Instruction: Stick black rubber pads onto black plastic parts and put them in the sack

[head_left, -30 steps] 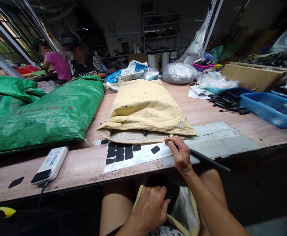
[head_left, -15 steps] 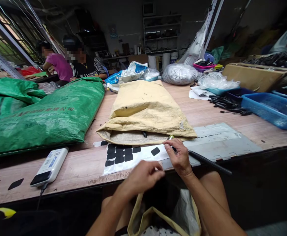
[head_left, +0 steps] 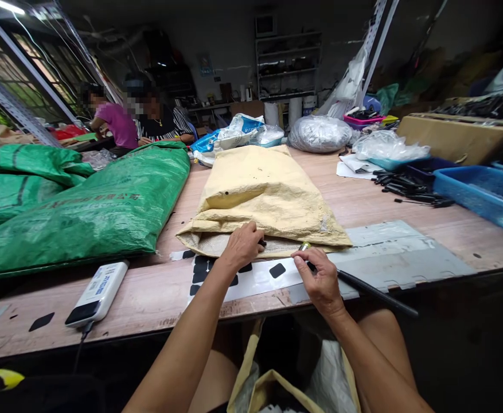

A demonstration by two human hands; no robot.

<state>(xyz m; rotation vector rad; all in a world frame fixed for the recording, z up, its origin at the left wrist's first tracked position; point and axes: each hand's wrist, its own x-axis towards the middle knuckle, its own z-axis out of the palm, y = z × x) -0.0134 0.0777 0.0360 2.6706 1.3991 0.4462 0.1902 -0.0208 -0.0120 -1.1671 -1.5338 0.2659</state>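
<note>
My left hand [head_left: 243, 244] reaches to the mouth of a cream woven sack [head_left: 260, 183]. Its fingers close around a small black part [head_left: 262, 243], mostly hidden by them. Just above the table's front edge, my right hand [head_left: 319, 278] is closed with thumb and fingers together. A long black rod [head_left: 378, 293] sticks out to its right, and a shiny piece with a yellow-green end [head_left: 304, 246] shows at its fingertips. Whether these two are one tool is hidden by the hand. Below the left forearm lies a white sheet with rounded black stickers [head_left: 277, 270].
A full green sack [head_left: 117, 201] lies at the left, behind a white cabled device [head_left: 98, 292]. A grey board [head_left: 401, 252] runs along the right front edge. Farther right are black parts [head_left: 418, 186] and a blue tray [head_left: 483, 192]. An open bag [head_left: 272, 378] sits at my lap.
My left hand has moved forward from above the lap bag to the sack's mouth and closed on the small black part there. My right hand keeps nearly the same place. The view has shifted slightly.
</note>
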